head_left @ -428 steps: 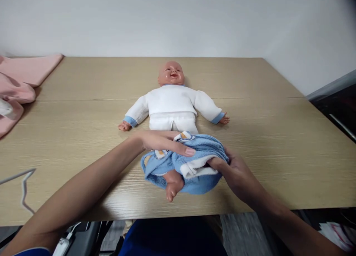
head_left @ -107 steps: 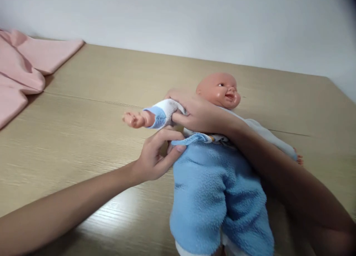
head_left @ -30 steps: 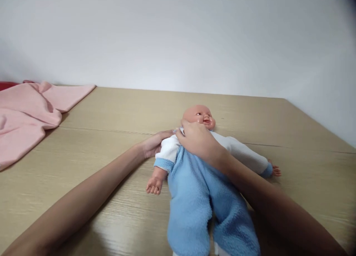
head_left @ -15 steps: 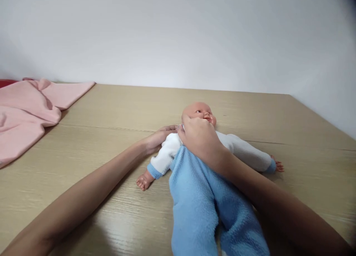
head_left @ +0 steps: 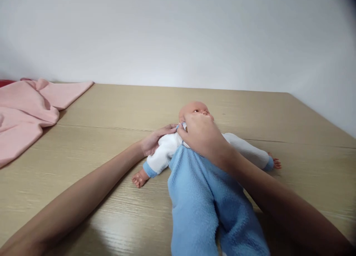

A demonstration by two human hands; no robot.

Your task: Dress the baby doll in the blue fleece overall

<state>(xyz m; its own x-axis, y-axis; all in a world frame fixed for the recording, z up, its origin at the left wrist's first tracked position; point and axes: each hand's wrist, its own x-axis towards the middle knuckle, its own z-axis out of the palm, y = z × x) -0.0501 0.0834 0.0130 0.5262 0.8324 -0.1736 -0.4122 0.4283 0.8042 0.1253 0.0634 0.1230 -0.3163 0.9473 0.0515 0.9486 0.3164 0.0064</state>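
Observation:
A baby doll (head_left: 191, 108) lies on its back on the wooden table, head toward the wall, arms spread. It wears a white and blue outfit (head_left: 191, 196) with blue legs and white sleeves. My left hand (head_left: 157, 139) is at the doll's shoulder on the left, its fingertips pinching the collar edge. My right hand (head_left: 203, 135) lies across the doll's chest and chin, thumb and fingers closed on the collar beside the left fingertips. It hides most of the chest and the lower part of the doll's face.
A pink cloth (head_left: 25, 119) lies rumpled at the left side of the table (head_left: 125, 104), with a red object (head_left: 5, 82) partly behind it. A pale wall (head_left: 178, 37) stands behind the table's far edge.
The doll's head and sleeves have shifted slightly left. My left hand has moved a little left, and my right hand covers more of the doll's mouth. Some white and bluish collar now shows between my hands.

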